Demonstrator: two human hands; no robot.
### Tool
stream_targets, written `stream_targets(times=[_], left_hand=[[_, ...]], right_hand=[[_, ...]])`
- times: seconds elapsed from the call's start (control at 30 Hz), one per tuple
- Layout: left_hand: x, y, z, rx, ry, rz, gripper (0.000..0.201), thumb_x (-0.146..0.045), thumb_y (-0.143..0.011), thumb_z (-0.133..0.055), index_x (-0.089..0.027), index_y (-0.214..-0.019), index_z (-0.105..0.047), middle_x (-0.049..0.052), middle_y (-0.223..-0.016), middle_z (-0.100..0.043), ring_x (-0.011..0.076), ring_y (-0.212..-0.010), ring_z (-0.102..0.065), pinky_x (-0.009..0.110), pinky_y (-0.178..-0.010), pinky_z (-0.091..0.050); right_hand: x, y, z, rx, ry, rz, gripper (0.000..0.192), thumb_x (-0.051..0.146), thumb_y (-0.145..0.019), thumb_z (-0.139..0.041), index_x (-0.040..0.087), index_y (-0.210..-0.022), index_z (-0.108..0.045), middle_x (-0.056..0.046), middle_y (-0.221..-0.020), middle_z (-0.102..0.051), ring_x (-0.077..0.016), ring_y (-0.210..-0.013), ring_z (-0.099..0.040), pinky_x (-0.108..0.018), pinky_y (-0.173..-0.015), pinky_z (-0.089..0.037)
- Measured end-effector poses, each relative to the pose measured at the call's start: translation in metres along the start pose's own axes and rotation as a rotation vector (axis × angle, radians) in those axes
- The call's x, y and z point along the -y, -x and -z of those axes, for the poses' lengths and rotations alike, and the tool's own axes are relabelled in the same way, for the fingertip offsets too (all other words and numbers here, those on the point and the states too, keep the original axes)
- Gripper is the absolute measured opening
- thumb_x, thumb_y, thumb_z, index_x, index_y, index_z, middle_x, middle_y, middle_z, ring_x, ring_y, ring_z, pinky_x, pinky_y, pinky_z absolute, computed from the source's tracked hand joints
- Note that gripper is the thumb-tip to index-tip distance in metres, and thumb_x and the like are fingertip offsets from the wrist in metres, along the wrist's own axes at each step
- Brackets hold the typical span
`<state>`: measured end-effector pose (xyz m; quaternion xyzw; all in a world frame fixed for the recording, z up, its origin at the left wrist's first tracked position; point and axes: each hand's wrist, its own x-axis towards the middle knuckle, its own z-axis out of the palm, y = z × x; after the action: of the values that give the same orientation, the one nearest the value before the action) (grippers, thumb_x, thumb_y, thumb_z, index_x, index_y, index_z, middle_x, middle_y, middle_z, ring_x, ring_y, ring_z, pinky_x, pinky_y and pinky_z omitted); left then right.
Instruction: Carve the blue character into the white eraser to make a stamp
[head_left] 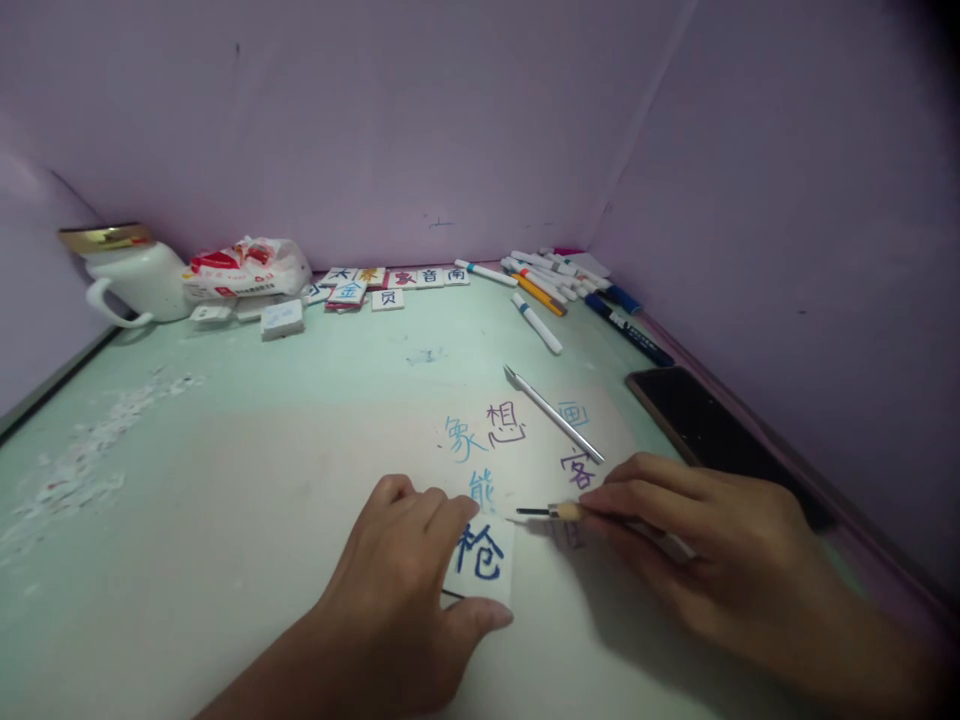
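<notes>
A small white card [498, 560] with a dark blue Chinese character lies on the tabletop. My left hand [409, 575] grips it, with the fingers at the far edge and the thumb along the near edge. In my right hand [697, 530] is a carving tool [564, 511] with a wooden handle, held like a pen. Its dark metal tip points left, just right of the card's upper corner. A silver craft knife [559, 416] lies beyond my right hand. Purple and blue characters [504, 424] are written on the table surface around it.
Small white scraps [97, 440] are scattered at the left. A white mug [142, 280], a tissue pack [247, 270] and several character cards [388, 299] stand along the back wall. Several markers [536, 322] lie at the back right. A phone [712, 430] rests along the right edge.
</notes>
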<state>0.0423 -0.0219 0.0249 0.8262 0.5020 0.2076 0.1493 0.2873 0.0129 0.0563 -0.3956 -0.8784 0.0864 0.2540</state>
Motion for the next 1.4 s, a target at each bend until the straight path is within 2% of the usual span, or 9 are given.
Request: stream_targets(times=[0.27, 0.47, 0.63, 0.83, 1.03, 1.2, 1.27, 1.33, 1.4], left_hand=[[-0.001, 0.0, -0.002, -0.056, 0.032, 0.019, 0.044, -0.029, -0.06, -0.08, -0.02, -0.094, -0.053, 0.004, -0.086, -0.066, 0.0228, -0.074, -0.055, 0.049, -0.085, -0.035], [-0.001, -0.001, -0.001, -0.067, 0.012, -0.005, 0.047, -0.032, -0.063, -0.08, -0.019, -0.099, -0.052, 0.005, -0.087, -0.066, 0.0231, -0.074, -0.054, 0.049, -0.084, -0.035], [0.001, 0.0, -0.001, -0.057, -0.021, -0.049, 0.048, -0.036, -0.064, -0.08, -0.018, -0.098, -0.052, 0.005, -0.085, -0.066, 0.0228, -0.072, -0.054, 0.047, -0.081, -0.036], [0.001, -0.002, -0.002, -0.097, -0.053, -0.09, 0.046, -0.035, -0.063, -0.08, -0.018, -0.095, -0.052, 0.004, -0.081, -0.065, 0.0205, -0.067, -0.053, 0.043, -0.076, -0.039], [0.005, -0.006, 0.006, -0.388, -0.219, -0.287, 0.034, -0.024, -0.079, -0.066, -0.007, -0.105, -0.053, 0.008, -0.074, -0.063, 0.0186, -0.063, -0.053, 0.041, -0.073, -0.042], [0.003, -0.006, 0.015, -0.58, -0.399, -0.465, 0.03, -0.021, -0.081, -0.066, -0.007, -0.105, -0.055, 0.005, -0.072, -0.064, 0.0167, -0.061, -0.054, 0.04, -0.075, -0.043], [0.001, -0.006, 0.013, -0.517, -0.424, -0.477, 0.028, -0.019, -0.083, -0.062, -0.007, -0.107, -0.055, 0.005, -0.073, -0.064, 0.0175, -0.063, -0.055, 0.04, -0.074, -0.043], [0.0, -0.006, 0.01, -0.388, -0.424, -0.452, 0.03, -0.015, -0.083, -0.058, -0.005, -0.111, -0.053, 0.009, -0.078, -0.065, 0.0197, -0.068, -0.056, 0.04, -0.073, -0.043], [0.001, -0.007, 0.008, -0.341, -0.367, -0.442, 0.03, -0.011, -0.083, -0.056, -0.006, -0.112, -0.051, 0.01, -0.082, -0.065, 0.0205, -0.071, -0.056, 0.039, -0.072, -0.043]], right_hand=[[0.003, 0.004, -0.001, -0.01, 0.003, 0.0, 0.014, 0.016, -0.085, -0.056, 0.023, -0.092, -0.066, -0.001, -0.075, -0.065, -0.0126, -0.058, -0.06, -0.024, -0.048, -0.042], [0.01, 0.005, 0.0, 0.046, -0.094, 0.001, 0.016, 0.013, -0.084, -0.056, 0.023, -0.091, -0.066, 0.0, -0.071, -0.063, -0.0114, -0.055, -0.058, -0.023, -0.048, -0.04], [0.018, 0.004, -0.008, 0.099, -0.181, -0.013, 0.014, 0.015, -0.086, -0.056, 0.023, -0.09, -0.067, 0.001, -0.068, -0.062, -0.0109, -0.054, -0.056, -0.023, -0.048, -0.039], [0.01, 0.003, -0.005, 0.084, -0.163, -0.078, 0.015, 0.018, -0.086, -0.055, 0.022, -0.088, -0.069, -0.001, -0.068, -0.063, -0.012, -0.055, -0.058, -0.022, -0.047, -0.04], [0.004, 0.002, 0.001, -0.034, -0.219, -0.165, 0.009, 0.022, -0.085, -0.061, 0.023, -0.086, -0.069, -0.001, -0.075, -0.066, -0.0105, -0.056, -0.059, -0.021, -0.046, -0.042], [0.0, 0.0, -0.005, -0.197, -0.226, -0.207, 0.008, 0.021, -0.083, -0.063, 0.022, -0.085, -0.071, -0.001, -0.071, -0.066, -0.0104, -0.055, -0.055, -0.022, -0.045, -0.039], [-0.001, -0.002, -0.007, -0.257, -0.238, -0.221, 0.007, 0.022, -0.082, -0.065, 0.022, -0.084, -0.072, 0.0, -0.069, -0.067, -0.0101, -0.054, -0.054, -0.022, -0.045, -0.039], [-0.001, -0.004, -0.009, -0.301, -0.252, -0.231, 0.007, 0.023, -0.082, -0.065, 0.022, -0.082, -0.072, 0.0, -0.069, -0.067, -0.0102, -0.053, -0.053, -0.023, -0.046, -0.038], [-0.002, -0.005, -0.012, -0.32, -0.265, -0.244, 0.007, 0.024, -0.081, -0.066, 0.021, -0.082, -0.072, -0.001, -0.069, -0.067, -0.011, -0.055, -0.055, -0.023, -0.046, -0.039]])
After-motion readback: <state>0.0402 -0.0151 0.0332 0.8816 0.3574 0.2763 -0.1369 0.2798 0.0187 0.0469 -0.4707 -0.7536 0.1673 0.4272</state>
